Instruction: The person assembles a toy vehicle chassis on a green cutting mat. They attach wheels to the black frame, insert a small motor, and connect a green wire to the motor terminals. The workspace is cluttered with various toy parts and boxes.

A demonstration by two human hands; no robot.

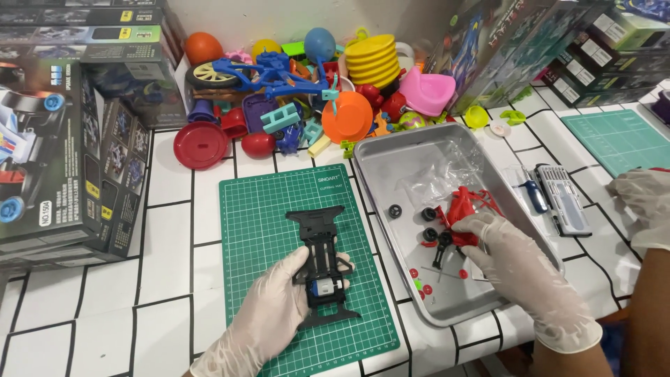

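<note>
My left hand (pixel 269 314), in a white glove, holds a black toy-car chassis (pixel 322 262) with a small blue and silver motor in it, just above a green cutting mat (pixel 255 209). My right hand (pixel 513 262), also gloved, reaches into a metal tray (pixel 391 150) and rests on red plastic parts (pixel 469 206) on a frame. Small black wheels (pixel 429 215) and tiny red pieces lie around it in the tray, with a clear plastic bag (pixel 440 174) behind.
Several toy-kit boxes (pixel 63 146) stand at the left and back right. A heap of colourful plastic toys (pixel 307 84) fills the back. A screwdriver (pixel 536 195) and a grey tool case (pixel 564 199) lie right of the tray. Another person's gloved hand (pixel 645 202) is at the right edge.
</note>
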